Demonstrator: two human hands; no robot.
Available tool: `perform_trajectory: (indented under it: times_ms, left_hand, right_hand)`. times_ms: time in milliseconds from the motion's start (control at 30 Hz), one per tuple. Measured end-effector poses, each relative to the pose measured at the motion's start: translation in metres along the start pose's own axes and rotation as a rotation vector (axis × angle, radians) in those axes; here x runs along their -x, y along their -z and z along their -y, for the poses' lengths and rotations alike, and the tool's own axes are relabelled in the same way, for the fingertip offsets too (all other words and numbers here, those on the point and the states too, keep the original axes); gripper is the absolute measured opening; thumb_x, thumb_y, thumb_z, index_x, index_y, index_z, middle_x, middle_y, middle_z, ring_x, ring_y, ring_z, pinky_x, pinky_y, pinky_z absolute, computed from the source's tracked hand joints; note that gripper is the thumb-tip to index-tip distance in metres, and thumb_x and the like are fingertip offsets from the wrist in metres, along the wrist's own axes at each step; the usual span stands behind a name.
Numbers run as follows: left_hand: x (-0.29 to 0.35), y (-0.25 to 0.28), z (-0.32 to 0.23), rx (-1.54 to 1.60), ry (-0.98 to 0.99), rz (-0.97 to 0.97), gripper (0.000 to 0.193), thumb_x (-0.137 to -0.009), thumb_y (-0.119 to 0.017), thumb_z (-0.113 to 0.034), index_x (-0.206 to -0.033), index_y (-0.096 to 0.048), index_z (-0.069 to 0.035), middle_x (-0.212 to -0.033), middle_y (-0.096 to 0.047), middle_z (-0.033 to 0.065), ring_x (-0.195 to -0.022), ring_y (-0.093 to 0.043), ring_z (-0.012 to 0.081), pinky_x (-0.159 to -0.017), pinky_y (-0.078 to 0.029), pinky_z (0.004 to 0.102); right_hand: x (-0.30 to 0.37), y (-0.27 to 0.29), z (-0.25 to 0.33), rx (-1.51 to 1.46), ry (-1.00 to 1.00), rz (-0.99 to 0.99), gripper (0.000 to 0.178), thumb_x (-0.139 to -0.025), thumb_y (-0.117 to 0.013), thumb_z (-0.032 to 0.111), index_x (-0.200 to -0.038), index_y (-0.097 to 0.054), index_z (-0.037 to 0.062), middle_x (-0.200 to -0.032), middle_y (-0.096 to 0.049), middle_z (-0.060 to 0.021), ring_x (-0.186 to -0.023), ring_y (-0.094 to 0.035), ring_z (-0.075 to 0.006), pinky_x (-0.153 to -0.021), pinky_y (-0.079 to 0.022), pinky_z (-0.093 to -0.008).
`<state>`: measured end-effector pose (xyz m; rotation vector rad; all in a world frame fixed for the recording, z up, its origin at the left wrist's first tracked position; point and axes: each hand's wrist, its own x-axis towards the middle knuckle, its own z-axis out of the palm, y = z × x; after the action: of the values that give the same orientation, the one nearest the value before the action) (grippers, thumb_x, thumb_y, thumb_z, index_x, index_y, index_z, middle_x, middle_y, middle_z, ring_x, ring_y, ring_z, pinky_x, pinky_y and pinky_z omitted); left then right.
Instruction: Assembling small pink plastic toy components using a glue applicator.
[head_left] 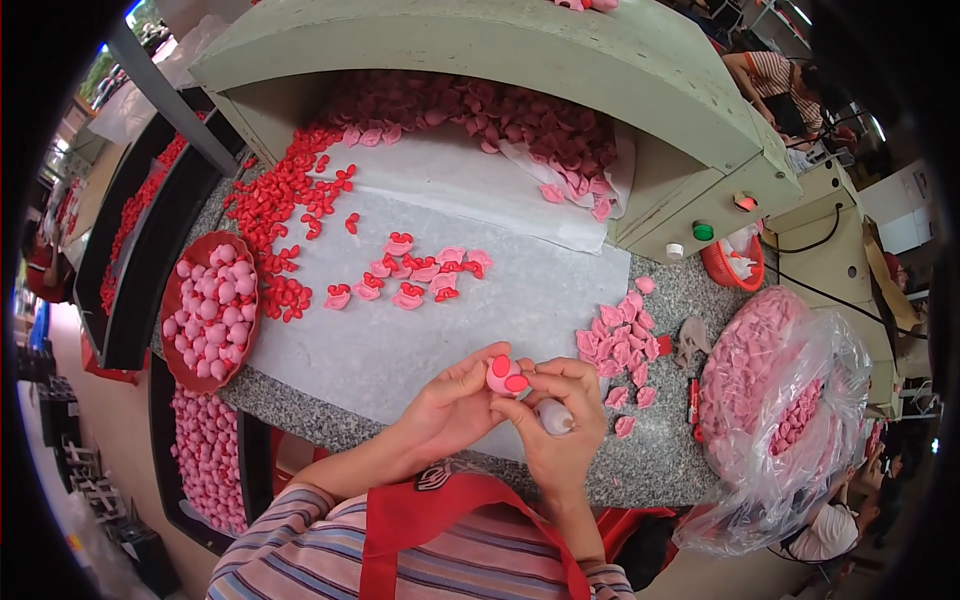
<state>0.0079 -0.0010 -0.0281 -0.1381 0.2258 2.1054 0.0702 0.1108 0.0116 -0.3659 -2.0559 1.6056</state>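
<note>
Near the table's front edge, my left hand (447, 403) is closed, with its thumb and fingers round a small round pink piece (497, 379) bearing red ovals. My right hand (566, 430) is closed round a small whitish squeeze bottle (554, 415). Its fingertips meet the pink piece from the right. Beyond my hands lie pink cupped pieces (424, 273), several with red parts on them. A heap of glossy red parts (290, 210) spreads at the left. More pink cupped pieces (622, 340) lie loose to the right of my hands.
A red basket (250, 345) of pink balls stands at left. Ahead, a pale green machine housing (480, 45) overhangs heaped pink pieces. At right are a clear plastic bag (840, 370) of pink pieces, a red marker (694, 400) and a small red basket (745, 282). Other people work at far right.
</note>
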Motion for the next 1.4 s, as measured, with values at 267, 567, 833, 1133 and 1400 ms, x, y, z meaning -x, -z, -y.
perform_trajectory:
  times_ms: [267,567,833,1133,1400]
  left_hand:
    - [0.004,0.008,-0.011,-0.493,-0.175,0.150,0.030,-0.077,-0.064,-0.014,-0.105,-0.053,-0.008,-0.103,-0.051,0.0110,-0.099,-0.049,0.0204,-0.085,-0.040,0.0337]
    - [0.004,0.003,-0.012,-0.633,-0.286,0.150,0.034,-0.070,-0.070,-0.011,-0.100,-0.055,-0.004,-0.097,-0.053,0.0138,-0.092,-0.052,0.0202,-0.078,-0.044,0.0306]
    - [0.008,-0.006,-0.018,-0.790,-0.299,0.146,0.030,-0.069,-0.070,-0.008,-0.095,-0.057,0.001,-0.096,-0.053,0.0135,-0.088,-0.054,0.0188,-0.076,-0.045,0.0287]
    - [0.010,-0.011,-0.021,-0.941,-0.349,0.181,0.037,-0.068,-0.069,-0.002,-0.102,-0.055,0.001,-0.097,-0.054,0.0122,-0.091,-0.054,0.0186,-0.079,-0.044,0.0311]
    - [0.015,-0.016,-0.025,-0.764,-0.101,0.053,0.033,-0.075,-0.062,-0.002,-0.106,-0.050,0.001,-0.103,-0.056,0.0142,-0.096,-0.056,0.0218,-0.082,-0.045,0.0330]
  right_hand:
    - [-0.003,0.005,0.013,0.021,0.037,0.062,0.030,-0.054,-0.076,-0.003,-0.078,-0.059,0.0015,-0.079,-0.053,-0.0062,-0.071,-0.051,-0.0139,-0.057,-0.043,-0.0237]
    - [0.001,0.007,0.011,0.010,0.099,0.050,0.025,-0.055,-0.075,-0.003,-0.071,-0.056,0.0017,-0.074,-0.054,-0.0057,-0.067,-0.051,-0.0155,-0.059,-0.041,-0.0259]
    - [0.006,0.013,-0.010,-0.144,0.036,0.130,0.024,-0.057,-0.074,-0.005,-0.072,-0.056,0.0021,-0.075,-0.055,-0.0069,-0.066,-0.052,-0.0142,-0.060,-0.042,-0.0246]
    - [-0.002,0.028,-0.006,-0.558,-0.352,0.176,0.031,-0.068,-0.061,0.002,-0.098,-0.055,-0.0034,-0.086,-0.056,-0.0084,-0.061,-0.053,-0.0125,-0.053,-0.041,-0.0223]
    - [-0.011,0.018,0.004,-0.379,-0.611,0.382,0.034,-0.073,-0.055,0.003,-0.106,-0.053,-0.0030,-0.077,-0.058,-0.0062,-0.058,-0.054,-0.0105,-0.046,-0.040,-0.0205]
